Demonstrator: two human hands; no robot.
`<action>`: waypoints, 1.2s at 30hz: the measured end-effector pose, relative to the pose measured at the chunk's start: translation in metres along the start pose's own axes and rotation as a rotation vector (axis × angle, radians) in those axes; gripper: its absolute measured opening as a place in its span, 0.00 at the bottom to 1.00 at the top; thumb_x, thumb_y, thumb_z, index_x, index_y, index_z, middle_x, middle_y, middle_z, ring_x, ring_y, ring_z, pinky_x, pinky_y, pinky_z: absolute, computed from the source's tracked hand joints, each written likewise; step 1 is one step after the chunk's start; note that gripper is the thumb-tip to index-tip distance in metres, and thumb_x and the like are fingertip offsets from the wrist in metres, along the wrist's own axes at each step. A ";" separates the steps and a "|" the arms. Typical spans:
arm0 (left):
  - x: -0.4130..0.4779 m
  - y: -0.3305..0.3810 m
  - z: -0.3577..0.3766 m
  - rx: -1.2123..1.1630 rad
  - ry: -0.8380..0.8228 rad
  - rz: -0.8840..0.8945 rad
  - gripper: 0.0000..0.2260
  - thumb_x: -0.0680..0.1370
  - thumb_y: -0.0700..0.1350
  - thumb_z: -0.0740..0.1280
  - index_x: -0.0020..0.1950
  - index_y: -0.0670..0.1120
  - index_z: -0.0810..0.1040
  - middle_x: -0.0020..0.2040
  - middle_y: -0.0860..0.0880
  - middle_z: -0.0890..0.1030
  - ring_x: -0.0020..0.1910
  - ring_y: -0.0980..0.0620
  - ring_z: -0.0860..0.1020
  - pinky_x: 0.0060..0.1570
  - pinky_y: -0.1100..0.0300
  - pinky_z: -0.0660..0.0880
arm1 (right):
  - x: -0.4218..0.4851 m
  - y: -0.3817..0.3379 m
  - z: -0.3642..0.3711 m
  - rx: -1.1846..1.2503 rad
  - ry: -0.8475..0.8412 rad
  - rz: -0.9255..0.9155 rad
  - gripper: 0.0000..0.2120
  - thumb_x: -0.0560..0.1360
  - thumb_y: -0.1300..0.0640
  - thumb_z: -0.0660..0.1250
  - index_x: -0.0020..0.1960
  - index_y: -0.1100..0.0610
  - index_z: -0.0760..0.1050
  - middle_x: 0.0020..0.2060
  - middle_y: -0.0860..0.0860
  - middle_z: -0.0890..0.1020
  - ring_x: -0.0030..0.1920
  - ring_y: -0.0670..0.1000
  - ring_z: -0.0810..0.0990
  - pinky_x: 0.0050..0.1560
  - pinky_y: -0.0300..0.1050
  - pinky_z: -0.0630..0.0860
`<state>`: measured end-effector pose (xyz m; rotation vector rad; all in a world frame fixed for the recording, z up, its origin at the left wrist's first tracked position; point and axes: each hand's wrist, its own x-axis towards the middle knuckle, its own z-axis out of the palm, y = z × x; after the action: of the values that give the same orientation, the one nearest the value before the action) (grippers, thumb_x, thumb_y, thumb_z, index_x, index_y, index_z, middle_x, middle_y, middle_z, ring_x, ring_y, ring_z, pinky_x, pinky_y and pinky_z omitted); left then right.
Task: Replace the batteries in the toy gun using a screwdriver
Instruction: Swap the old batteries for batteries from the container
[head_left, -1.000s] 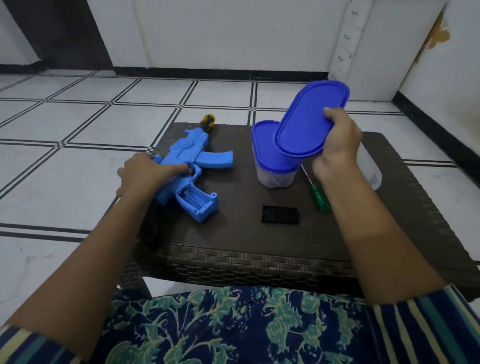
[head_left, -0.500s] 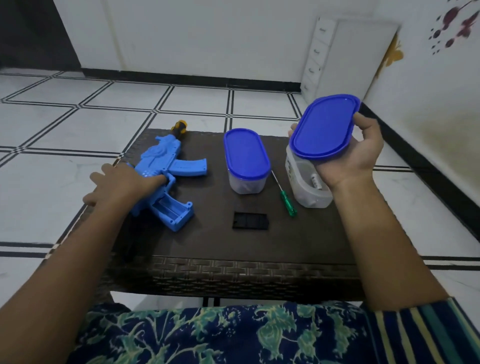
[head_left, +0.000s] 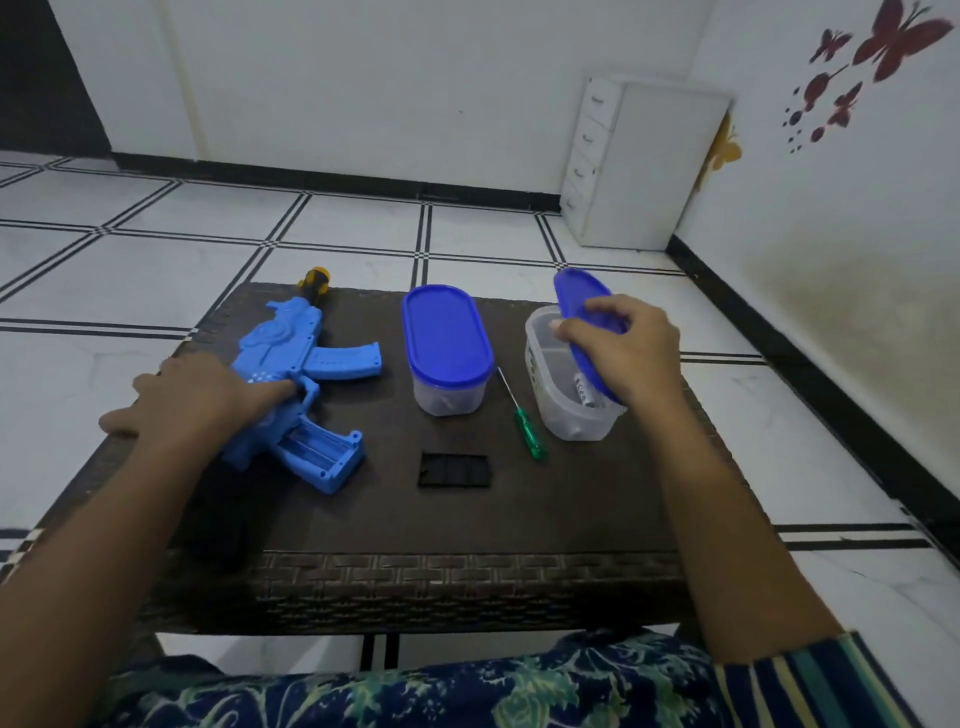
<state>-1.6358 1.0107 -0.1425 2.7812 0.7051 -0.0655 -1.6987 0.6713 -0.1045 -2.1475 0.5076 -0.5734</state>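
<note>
Flat on its side at the left of the tabletop (head_left: 467, 525): a blue toy gun (head_left: 306, 358), battery bay (head_left: 324, 452) open, facing up and seemingly empty. Hollow moulded plastic by the look, so probably light, stiff and a little slick; likely to skate on the woven surface unless pinned. Best held over the body just behind the trigger, clear of the thin bay walls and the orange muzzle tip. Pinned about there by the left hand (head_left: 202, 400), laid flat over the rear, pressing rather than gripping.

Just right of the bay and apart from it: the black cover (head_left: 454, 470), a thin flat plate, probably awkward to lift except by an edge. Beyond that, a green-handled screwdriver (head_left: 524, 421), lying between a closed tub (head_left: 447, 358) and an open tub (head_left: 566, 415).

In the open tub, at least one battery (head_left: 584, 392): small, smooth and round, apt to roll, easiest pinched across the middle. Over that tub, steeply tilted, a blue lid (head_left: 579, 304), pinched between the thumb and curled fingers of the right hand (head_left: 631, 348); touching the rim or not, impossible to tell.
</note>
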 end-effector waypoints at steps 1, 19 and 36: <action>0.001 0.000 0.001 0.005 0.000 0.003 0.47 0.60 0.75 0.67 0.67 0.43 0.69 0.63 0.40 0.70 0.63 0.37 0.67 0.61 0.38 0.64 | -0.001 0.003 0.004 -0.097 -0.014 -0.014 0.24 0.65 0.38 0.74 0.57 0.45 0.77 0.60 0.47 0.77 0.57 0.51 0.75 0.59 0.56 0.75; -0.017 0.016 0.015 -0.070 0.160 0.447 0.26 0.75 0.56 0.61 0.71 0.47 0.65 0.75 0.45 0.61 0.73 0.43 0.60 0.65 0.26 0.51 | -0.003 0.006 0.027 -0.457 -0.054 -0.120 0.23 0.71 0.38 0.69 0.61 0.48 0.76 0.61 0.51 0.78 0.62 0.56 0.74 0.62 0.60 0.70; -0.163 0.111 0.063 -0.455 0.208 1.248 0.13 0.73 0.44 0.62 0.55 0.41 0.77 0.55 0.43 0.80 0.52 0.47 0.78 0.51 0.55 0.76 | -0.007 0.004 0.021 -0.610 -0.255 -0.033 0.29 0.74 0.36 0.62 0.72 0.41 0.62 0.76 0.48 0.62 0.69 0.60 0.66 0.62 0.59 0.67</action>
<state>-1.7253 0.8246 -0.1573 2.2997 -0.9214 0.5432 -1.6930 0.6856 -0.1205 -2.7609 0.5528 -0.1581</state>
